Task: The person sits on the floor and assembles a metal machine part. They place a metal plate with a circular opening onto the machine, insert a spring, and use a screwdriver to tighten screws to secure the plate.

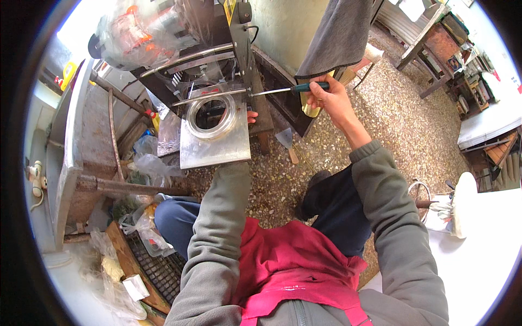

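In my right hand (pixel 331 102) is a screwdriver (pixel 277 91), its dark green handle between thumb and fingers. The thin shaft points left, and its tip meets the side of the machine near the end of a metal bar. A square metal plate (pixel 190 155) with a clear round ring (pixel 232 120) around its opening juts out from the machine's front. My left hand (pixel 252 117) reaches under this plate and holds it from below. Only its fingertips show, past the plate's right edge; the palm is hidden.
The dark machine (pixel 239 49) carries a plastic-wrapped bundle (pixel 138 32) on top. A grey cloth (pixel 340 38) hangs close to my right hand. A scraper (pixel 286 144) lies on the speckled floor. Left are a worn metal table (pixel 81 125) and plastic bags (pixel 152 168).
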`<state>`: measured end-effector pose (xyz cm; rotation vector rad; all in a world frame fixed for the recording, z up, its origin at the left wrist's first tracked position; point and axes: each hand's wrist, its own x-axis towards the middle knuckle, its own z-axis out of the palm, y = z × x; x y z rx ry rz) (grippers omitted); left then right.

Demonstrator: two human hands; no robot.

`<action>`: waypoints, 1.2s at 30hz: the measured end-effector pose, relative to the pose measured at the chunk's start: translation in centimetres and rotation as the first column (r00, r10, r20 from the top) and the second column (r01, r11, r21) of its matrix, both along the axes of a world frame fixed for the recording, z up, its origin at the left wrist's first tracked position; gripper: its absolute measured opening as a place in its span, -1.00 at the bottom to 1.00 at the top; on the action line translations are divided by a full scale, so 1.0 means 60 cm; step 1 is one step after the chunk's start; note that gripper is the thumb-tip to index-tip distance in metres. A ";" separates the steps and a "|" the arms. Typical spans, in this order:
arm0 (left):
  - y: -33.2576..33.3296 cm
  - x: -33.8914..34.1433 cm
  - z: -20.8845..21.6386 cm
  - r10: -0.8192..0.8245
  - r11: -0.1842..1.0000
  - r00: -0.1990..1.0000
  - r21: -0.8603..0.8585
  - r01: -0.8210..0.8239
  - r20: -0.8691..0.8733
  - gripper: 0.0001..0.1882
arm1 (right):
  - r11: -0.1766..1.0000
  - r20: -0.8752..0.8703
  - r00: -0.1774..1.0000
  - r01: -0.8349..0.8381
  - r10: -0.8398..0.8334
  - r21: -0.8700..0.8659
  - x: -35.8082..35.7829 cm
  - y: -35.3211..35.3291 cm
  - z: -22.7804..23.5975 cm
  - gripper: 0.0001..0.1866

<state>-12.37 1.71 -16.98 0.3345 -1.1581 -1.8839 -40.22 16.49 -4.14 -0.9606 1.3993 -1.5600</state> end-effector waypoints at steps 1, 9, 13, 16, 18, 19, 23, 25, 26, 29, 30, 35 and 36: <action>-0.023 0.014 -0.005 -0.116 0.993 0.993 0.036 0.115 0.021 -0.48 | 0.999 -0.016 1.000 0.007 -0.006 0.045 -0.001 0.000 0.003 -0.63; -0.125 0.033 -0.059 -0.665 0.642 0.650 0.163 0.749 -0.368 -0.44 | 0.997 -0.063 0.996 0.058 -0.055 0.046 0.010 0.003 0.011 -0.54; -0.124 0.037 -0.060 -0.651 0.679 0.682 0.147 0.719 -0.333 -0.44 | 0.994 -0.093 0.996 0.010 0.000 0.107 0.005 0.005 0.013 -0.54; -0.117 0.045 -0.058 -0.620 0.757 0.751 0.080 0.649 -0.230 -0.43 | 0.966 -0.033 0.999 0.011 -0.002 0.258 0.003 0.002 0.012 -0.54; -0.112 0.047 -0.058 -0.585 0.787 0.787 0.096 0.609 -0.198 -0.41 | 0.980 -0.059 0.997 0.058 -0.048 0.191 0.006 0.000 0.010 -0.52; -0.110 0.047 -0.058 -0.594 0.780 0.772 0.072 0.621 -0.226 -0.40 | 0.992 -0.100 0.991 0.102 -0.093 0.081 0.008 -0.002 0.008 -0.50; -0.112 0.046 -0.057 -0.634 0.733 0.725 0.091 0.675 -0.267 -0.37 | 0.996 -0.141 0.989 0.054 -0.044 0.069 0.006 -0.001 0.008 -0.52; -0.120 0.048 -0.057 -0.666 0.738 0.721 -0.028 0.674 -0.192 -0.37 | 0.974 -0.112 0.993 0.006 0.020 0.225 0.004 0.000 0.009 -0.55; -0.124 0.049 -0.057 -0.655 0.750 0.742 -0.005 0.661 -0.146 -0.37 | 0.944 -0.150 0.988 0.072 -0.024 0.322 0.003 0.000 0.010 -0.56; -0.135 0.046 -0.058 -0.696 0.705 0.699 0.027 0.708 -0.165 -0.35 | 0.998 0.020 0.998 0.061 -0.061 -0.016 0.011 -0.004 0.007 -0.51; -0.134 0.045 -0.059 -0.705 0.681 0.676 0.062 0.729 -0.214 -0.34 | 0.993 -0.041 0.992 0.117 -0.118 -0.035 0.013 -0.005 0.007 -0.50; -0.120 0.050 -0.052 -0.649 0.760 0.753 -0.046 0.648 -0.109 -0.31 | 0.912 -0.224 0.974 0.103 -0.013 0.396 0.003 0.000 0.012 -0.50; -0.114 0.053 -0.049 -0.611 0.791 0.787 -0.014 0.612 -0.089 -0.31 | 0.949 -0.162 0.987 0.049 0.003 0.312 0.003 0.001 0.011 -0.49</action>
